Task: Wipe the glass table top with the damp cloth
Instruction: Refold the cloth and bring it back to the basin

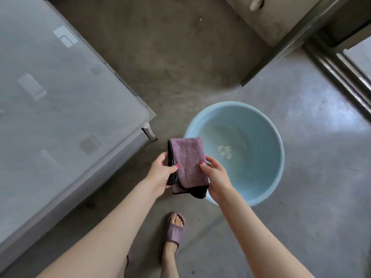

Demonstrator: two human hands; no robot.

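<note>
The folded purple cloth [187, 163] is held flat between both hands [160, 174], near centre frame, over the 9 o'clock rim of the blue basin [267, 137] on the floor, presumably so drips fall back in. The left hand pinches the cloth's left edge; the right hand [215, 175] grips its right edge, thumbs on top. The glass worktop [60, 97], at 9 to 10 o'clock, is not yet touched.

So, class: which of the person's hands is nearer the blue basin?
Right. The right hand hangs over the blue basin at its near rim; the left hand grips the cloth beyond the rim.
</note>
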